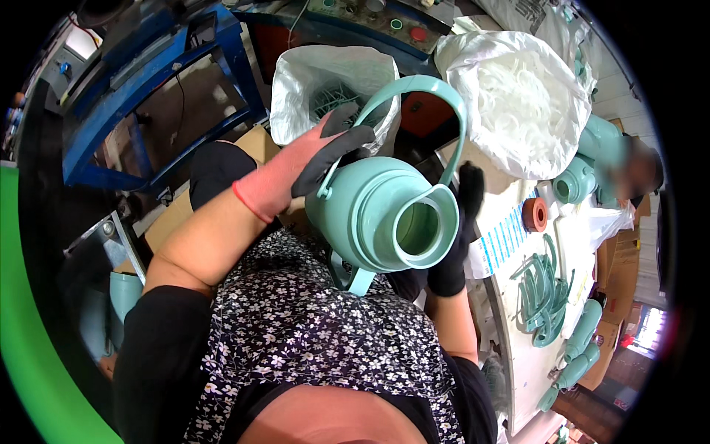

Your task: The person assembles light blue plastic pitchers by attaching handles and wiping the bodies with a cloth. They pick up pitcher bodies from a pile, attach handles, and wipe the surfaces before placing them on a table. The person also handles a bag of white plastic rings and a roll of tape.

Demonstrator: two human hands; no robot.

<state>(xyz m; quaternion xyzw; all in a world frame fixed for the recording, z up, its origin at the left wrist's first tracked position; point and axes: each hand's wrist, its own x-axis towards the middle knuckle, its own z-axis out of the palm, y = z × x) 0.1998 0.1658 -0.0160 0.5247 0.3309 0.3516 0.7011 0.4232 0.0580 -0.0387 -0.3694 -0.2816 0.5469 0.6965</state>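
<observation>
A pale green jug body (344, 211), like a vacuum flask shell, is tilted in front of my lap with its round open mouth facing up towards me. Its curved carry handle (421, 83) arches away from the body. My left hand (285, 170), in a red and black glove, grips the handle's left end where it meets the jug. On the other side my right hand (460, 240), in a black glove, presses against the jug near the handle's right end, its fingers partly hidden behind the spout. A lower side grip (362, 282) sticks out towards my apron.
Beyond the jug stand a white bag with dark green strips (285, 100) and a sack of translucent rings (518, 92). On the right-hand table (510, 325) lie green handles (546, 296), a brown ring (535, 214) and jug bodies (584, 329). A blue metal frame (96, 144) stands left; another person is at far right.
</observation>
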